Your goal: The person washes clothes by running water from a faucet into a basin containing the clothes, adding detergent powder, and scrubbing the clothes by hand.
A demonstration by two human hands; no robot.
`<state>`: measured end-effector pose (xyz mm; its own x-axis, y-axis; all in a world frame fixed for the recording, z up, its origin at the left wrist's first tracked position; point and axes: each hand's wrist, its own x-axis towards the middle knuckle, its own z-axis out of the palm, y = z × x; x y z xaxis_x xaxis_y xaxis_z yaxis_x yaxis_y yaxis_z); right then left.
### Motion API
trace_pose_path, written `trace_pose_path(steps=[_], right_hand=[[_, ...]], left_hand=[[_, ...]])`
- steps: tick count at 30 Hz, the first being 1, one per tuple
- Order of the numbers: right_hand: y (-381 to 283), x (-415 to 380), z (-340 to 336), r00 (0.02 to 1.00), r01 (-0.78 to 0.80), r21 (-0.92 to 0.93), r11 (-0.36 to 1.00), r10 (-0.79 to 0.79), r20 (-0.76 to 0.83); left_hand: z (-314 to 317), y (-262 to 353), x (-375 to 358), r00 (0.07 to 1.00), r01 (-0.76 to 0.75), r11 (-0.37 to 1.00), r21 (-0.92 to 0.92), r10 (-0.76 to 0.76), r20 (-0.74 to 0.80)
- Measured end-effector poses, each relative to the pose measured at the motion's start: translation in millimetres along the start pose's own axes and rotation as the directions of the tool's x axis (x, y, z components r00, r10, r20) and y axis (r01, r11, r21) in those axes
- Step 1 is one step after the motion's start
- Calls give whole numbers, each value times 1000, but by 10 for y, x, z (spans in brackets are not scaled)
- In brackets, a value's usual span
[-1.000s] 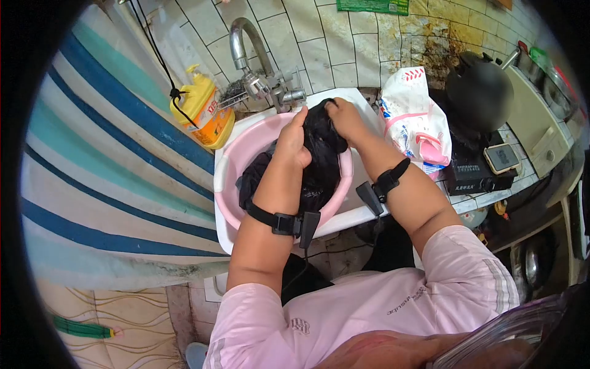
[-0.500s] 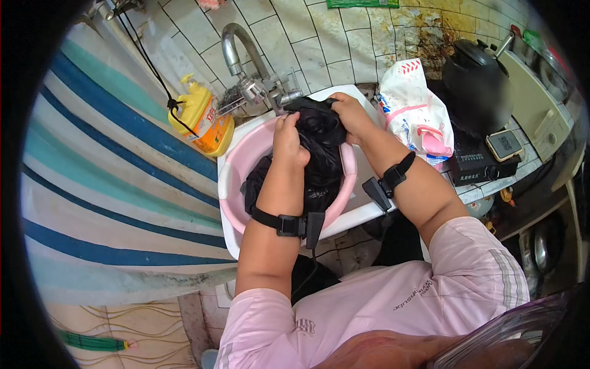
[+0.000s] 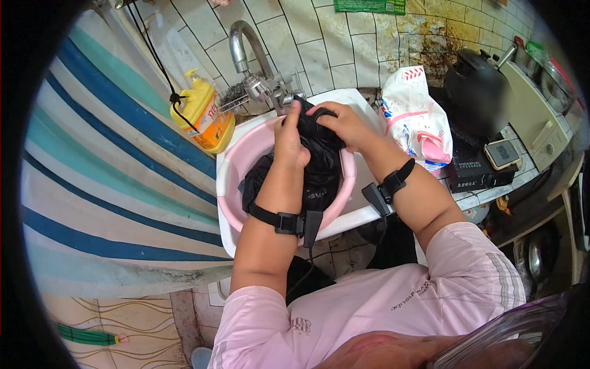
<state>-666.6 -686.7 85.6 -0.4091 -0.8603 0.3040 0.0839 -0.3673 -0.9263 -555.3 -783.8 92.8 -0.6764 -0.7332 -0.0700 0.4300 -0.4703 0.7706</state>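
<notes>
A black garment point(image 3: 319, 169) lies bunched in a pink basin point(image 3: 231, 203), its upper part lifted near the far rim. My left hand point(image 3: 290, 140) is closed on the cloth, thumb pointing up toward the faucet. Beside it on the right, my right hand point(image 3: 341, 125) pinches another fold of the same fabric between thumb and fingers. Both hands are close together, over the far side of the basin. What kind of garment it is cannot be made out.
The basin sits in a white sink point(image 3: 362, 216) under a metal faucet point(image 3: 255, 80). A yellow pump bottle point(image 3: 206, 117) stands left, by a striped curtain point(image 3: 123, 178). To the right are a white-and-pink bag point(image 3: 418, 117), a black pot point(image 3: 473, 89), a stove point(image 3: 473, 175) and a phone point(image 3: 503, 154).
My right hand has moved left toward my left hand, its fingers now bent over a fold of the cloth. The lifted bunch of black fabric looks narrower.
</notes>
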Motion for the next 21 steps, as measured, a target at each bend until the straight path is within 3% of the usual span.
trace_pose_path(steps=[2, 4, 5, 6, 7, 9, 10, 12, 13, 15, 16, 17, 18, 21], right_hand=[[47, 2, -26, 994, -28, -280, 960, 55, 92], [107, 21, -4, 996, -43, -313, 949, 65, 59], [209, 66, -9, 976, 189, -522, 832, -218, 7], [190, 74, 39, 873, 359, -706, 611, -488, 22], [159, 67, 57, 871, 360, -706, 610, -490, 22], [62, 27, 82, 928, 12, -466, 885, -183, -324], [42, 24, 72, 928, 12, -467, 884, -184, -324], [-12, 4, 51, 979, 48, -60, 997, -59, -194], [-37, -10, 68, 979, 45, -63, 997, -56, -194], [-56, -54, 138, 994, 103, 249, 963, -104, -8], [-20, -64, 166, 995, 100, 246, 964, -101, -6], [29, -70, 196, 928, 363, -249, 898, -372, 13], [14, -100, 267, 803, 522, -659, 541, -573, 165], [-71, -191, 407, 871, 367, -733, 572, -489, 54]], left_hand=[[23, 1, -41, 1000, -11, 999, 34, 10, 25], [-18, 19, -4, 993, 17, 998, 58, -10, -121], [-43, 26, 11, 990, 8, 998, 61, 1, -139], [-14, 44, -16, 990, 6, 998, 60, 2, -138], [19, 62, -39, 988, 43, 999, 13, -40, -151], [72, 87, -79, 984, 78, 996, -33, -82, -161], [91, 97, -98, 987, 129, 984, -124, -139, -78], [100, 90, -92, 982, 188, 959, -212, -190, 12], [92, 72, -75, 991, 127, 967, -221, -133, -10], [61, 22, -45, 996, 67, 969, -239, -78, -37], [41, 6, -30, 998, -4, 981, -196, -8, -64], [21, -9, -18, 994, -76, 986, -150, 63, -89], [-22, -57, 10, 994, -77, 985, -155, 64, -90], [-47, -133, 23, 999, -25, 975, -221, 31, 24]])
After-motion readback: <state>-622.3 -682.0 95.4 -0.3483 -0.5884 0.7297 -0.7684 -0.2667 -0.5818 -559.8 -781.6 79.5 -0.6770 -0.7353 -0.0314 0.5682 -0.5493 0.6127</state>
